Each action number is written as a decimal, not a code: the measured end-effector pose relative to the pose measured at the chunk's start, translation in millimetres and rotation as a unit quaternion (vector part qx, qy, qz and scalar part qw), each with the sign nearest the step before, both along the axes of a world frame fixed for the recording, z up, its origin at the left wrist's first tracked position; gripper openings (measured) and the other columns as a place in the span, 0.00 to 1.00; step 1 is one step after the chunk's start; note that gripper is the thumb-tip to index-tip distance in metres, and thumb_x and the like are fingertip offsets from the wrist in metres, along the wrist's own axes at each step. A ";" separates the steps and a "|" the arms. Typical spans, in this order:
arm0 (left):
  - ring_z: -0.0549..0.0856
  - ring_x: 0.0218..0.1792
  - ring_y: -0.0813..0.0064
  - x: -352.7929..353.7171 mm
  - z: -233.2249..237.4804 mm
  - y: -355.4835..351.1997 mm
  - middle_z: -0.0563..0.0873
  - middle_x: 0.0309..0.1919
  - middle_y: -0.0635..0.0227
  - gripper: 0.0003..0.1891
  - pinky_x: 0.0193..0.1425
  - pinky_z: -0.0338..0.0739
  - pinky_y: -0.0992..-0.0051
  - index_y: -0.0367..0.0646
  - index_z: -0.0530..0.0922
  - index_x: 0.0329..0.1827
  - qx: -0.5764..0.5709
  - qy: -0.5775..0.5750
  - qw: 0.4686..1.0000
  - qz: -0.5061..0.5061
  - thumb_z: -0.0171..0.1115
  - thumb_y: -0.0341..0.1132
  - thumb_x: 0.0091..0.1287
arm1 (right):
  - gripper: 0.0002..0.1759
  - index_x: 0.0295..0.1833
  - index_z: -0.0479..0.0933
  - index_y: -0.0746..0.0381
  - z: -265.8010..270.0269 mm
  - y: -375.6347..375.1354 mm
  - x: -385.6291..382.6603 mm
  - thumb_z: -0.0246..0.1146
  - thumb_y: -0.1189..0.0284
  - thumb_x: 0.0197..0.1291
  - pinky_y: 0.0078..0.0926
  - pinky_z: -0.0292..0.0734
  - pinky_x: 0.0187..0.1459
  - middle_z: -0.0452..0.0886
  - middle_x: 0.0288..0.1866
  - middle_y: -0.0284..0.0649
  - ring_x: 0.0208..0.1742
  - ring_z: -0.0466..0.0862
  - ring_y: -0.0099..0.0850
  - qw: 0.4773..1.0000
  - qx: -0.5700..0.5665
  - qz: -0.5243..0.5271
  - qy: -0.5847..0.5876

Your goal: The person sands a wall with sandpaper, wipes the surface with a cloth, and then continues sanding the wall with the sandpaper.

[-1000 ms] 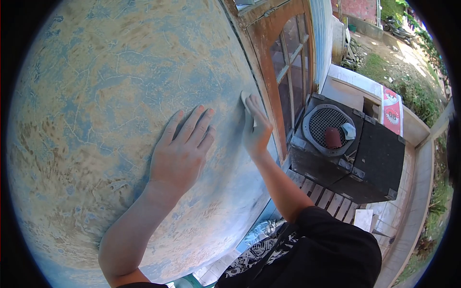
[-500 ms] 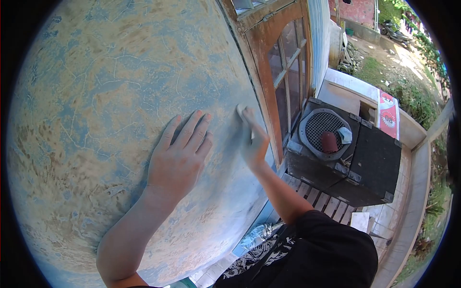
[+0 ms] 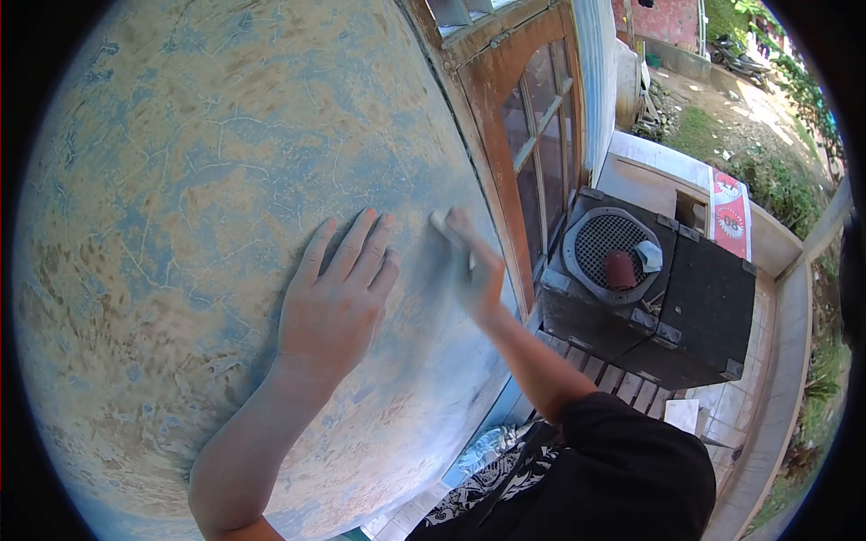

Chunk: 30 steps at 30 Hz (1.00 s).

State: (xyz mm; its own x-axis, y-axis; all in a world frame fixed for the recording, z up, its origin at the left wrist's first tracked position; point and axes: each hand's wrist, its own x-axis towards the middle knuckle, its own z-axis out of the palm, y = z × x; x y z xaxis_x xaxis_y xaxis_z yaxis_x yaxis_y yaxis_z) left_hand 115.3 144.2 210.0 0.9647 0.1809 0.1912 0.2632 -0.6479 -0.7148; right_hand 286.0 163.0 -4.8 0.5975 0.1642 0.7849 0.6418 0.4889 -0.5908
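My left hand (image 3: 336, 298) lies flat with spread fingers against a worn wall (image 3: 180, 180) of patchy blue and tan paint with fine cracks. Just to its right, my right hand (image 3: 473, 261) is blurred and dusty, pressing a small pale piece of sandpaper (image 3: 442, 224) against the same wall, close to the brown wooden window frame (image 3: 505, 162).
A glazed window (image 3: 541, 117) in the brown frame sits right of the hands. Below it stands a black speaker box (image 3: 667, 298) with a round grille, a red object and a cloth on it. Wooden slats (image 3: 613, 379), a low wall and grass lie further right.
My right hand with the sandpaper has slid down and left along the wall, nearer my left hand. The left hand has stayed flat in about the same place.
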 end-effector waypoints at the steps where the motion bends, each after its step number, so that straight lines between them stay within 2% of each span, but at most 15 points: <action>1: 0.68 0.81 0.69 0.4 0.5 0.1 0.75 0.77 0.69 0.16 0.86 0.57 0.56 0.51 0.85 0.59 0.006 -0.001 1.000 0.004 0.63 0.41 0.72 | 0.22 0.61 0.85 0.64 2.6 -12.5 -23.5 0.63 0.88 0.62 0.36 0.82 0.68 0.84 0.67 0.48 0.71 0.83 0.42 0.999 -0.012 0.040 -0.025; 3: 0.68 0.81 0.69 0.0 -0.2 -1.6 0.75 0.77 0.69 0.16 0.86 0.57 0.56 0.52 0.85 0.60 0.010 0.002 1.000 0.008 0.63 0.41 0.71 | 0.24 0.61 0.84 0.63 -4.3 -35.1 -51.3 0.64 0.89 0.60 0.37 0.83 0.68 0.84 0.67 0.49 0.71 0.82 0.42 0.995 -0.025 0.082 -0.047; 5: 0.68 0.81 0.69 0.6 1.0 -1.2 0.75 0.77 0.69 0.17 0.86 0.57 0.56 0.52 0.84 0.61 0.029 0.003 1.000 0.010 0.63 0.40 0.71 | 0.25 0.62 0.84 0.63 -10.8 -42.9 -57.5 0.65 0.89 0.59 0.37 0.82 0.68 0.84 0.67 0.48 0.71 0.82 0.42 0.968 -0.043 0.124 -0.212; 8: 0.68 0.80 0.68 -1.0 -0.5 -1.7 0.75 0.77 0.69 0.18 0.86 0.57 0.55 0.52 0.84 0.62 0.032 0.005 0.999 0.008 0.63 0.40 0.71 | 0.22 0.61 0.84 0.63 -33.6 -4.1 -15.9 0.65 0.87 0.61 0.36 0.82 0.68 0.84 0.67 0.50 0.70 0.83 0.43 0.986 0.011 0.049 -0.160; 10: 0.68 0.81 0.69 -1.5 -0.9 -0.4 0.75 0.77 0.69 0.18 0.86 0.56 0.55 0.53 0.84 0.63 0.039 0.006 0.999 0.007 0.63 0.41 0.71 | 0.20 0.61 0.83 0.64 -24.0 5.6 15.1 0.65 0.86 0.64 0.36 0.83 0.67 0.84 0.66 0.52 0.70 0.83 0.45 1.000 -0.019 -0.014 -0.002; 13: 0.67 0.81 0.69 -2.3 -2.3 -0.2 0.75 0.77 0.69 0.18 0.86 0.56 0.56 0.53 0.83 0.63 0.041 0.001 0.999 0.012 0.63 0.41 0.71 | 0.20 0.62 0.83 0.65 -8.1 8.2 6.2 0.65 0.85 0.65 0.37 0.83 0.66 0.84 0.66 0.53 0.68 0.84 0.46 0.996 -0.030 -0.068 0.045; 15: 0.67 0.81 0.69 -2.4 -0.9 0.1 0.75 0.78 0.70 0.18 0.86 0.56 0.56 0.53 0.84 0.63 0.041 0.001 0.999 0.012 0.63 0.41 0.71 | 0.17 0.60 0.84 0.66 -2.5 -8.6 -28.4 0.64 0.84 0.67 0.39 0.82 0.67 0.84 0.67 0.53 0.71 0.82 0.45 0.999 -0.031 0.006 0.024; 16: 0.67 0.81 0.69 -2.3 -0.4 -0.2 0.75 0.78 0.70 0.18 0.86 0.56 0.56 0.53 0.84 0.63 0.036 0.001 0.999 0.014 0.63 0.41 0.71 | 0.17 0.60 0.84 0.66 -1.7 -22.6 -40.8 0.64 0.84 0.67 0.39 0.82 0.67 0.84 0.67 0.53 0.71 0.82 0.45 0.999 -0.031 0.007 0.022; 18: 0.68 0.81 0.69 -1.9 -1.1 -0.5 0.75 0.78 0.70 0.18 0.86 0.56 0.56 0.53 0.84 0.63 0.030 0.004 0.999 0.020 0.63 0.41 0.71 | 0.15 0.59 0.85 0.67 -2.5 -43.1 -59.9 0.62 0.83 0.70 0.40 0.80 0.69 0.84 0.67 0.53 0.73 0.80 0.47 0.986 -0.063 0.103 -0.111; 21: 0.68 0.81 0.69 -1.7 -2.3 -1.4 0.75 0.78 0.70 0.18 0.86 0.57 0.56 0.53 0.84 0.63 0.022 0.006 1.000 0.021 0.63 0.41 0.71 | 0.15 0.60 0.85 0.65 -31.7 -18.3 -39.2 0.61 0.83 0.71 0.40 0.79 0.70 0.84 0.67 0.53 0.74 0.79 0.47 0.987 -0.042 0.042 -0.148; 22: 0.68 0.81 0.69 -1.9 -3.3 -1.3 0.75 0.78 0.70 0.18 0.86 0.57 0.56 0.53 0.84 0.63 0.026 0.003 1.000 0.017 0.63 0.41 0.71 | 0.15 0.60 0.85 0.65 -29.5 -16.9 -34.7 0.61 0.83 0.71 0.40 0.79 0.70 0.84 0.67 0.53 0.74 0.79 0.47 0.988 -0.039 0.041 -0.143; 24: 0.68 0.81 0.69 -0.9 -2.5 -0.5 0.75 0.78 0.70 0.18 0.86 0.57 0.56 0.53 0.84 0.62 0.036 0.001 0.999 0.010 0.63 0.41 0.71 | 0.18 0.62 0.84 0.65 -22.6 -14.4 -26.1 0.63 0.84 0.69 0.40 0.79 0.70 0.84 0.67 0.53 0.74 0.80 0.47 0.997 -0.050 0.010 0.050; 26: 0.68 0.81 0.69 -1.4 -3.4 -1.1 0.75 0.78 0.70 0.18 0.86 0.57 0.56 0.53 0.85 0.61 0.024 -0.002 1.000 0.016 0.64 0.40 0.70 | 0.21 0.64 0.83 0.65 -23.2 -22.3 -38.6 0.64 0.85 0.67 0.41 0.78 0.72 0.82 0.70 0.53 0.75 0.79 0.47 0.998 -0.048 0.014 0.040; 28: 0.68 0.81 0.69 -1.4 -3.0 0.0 0.75 0.78 0.70 0.18 0.86 0.58 0.56 0.53 0.85 0.61 0.027 -0.004 1.000 0.014 0.64 0.40 0.70 | 0.24 0.67 0.82 0.64 -22.5 -26.0 -61.4 0.65 0.86 0.65 0.41 0.76 0.74 0.79 0.73 0.53 0.76 0.76 0.50 0.997 -0.019 0.065 -0.031; 30: 0.68 0.80 0.69 -1.7 -3.4 -0.3 0.75 0.78 0.70 0.18 0.86 0.58 0.56 0.53 0.85 0.61 0.026 -0.007 1.000 0.015 0.64 0.40 0.70 | 0.26 0.69 0.81 0.64 -21.4 -23.3 -67.2 0.65 0.87 0.64 0.41 0.74 0.75 0.77 0.75 0.52 0.77 0.75 0.51 0.997 -0.027 0.069 -0.018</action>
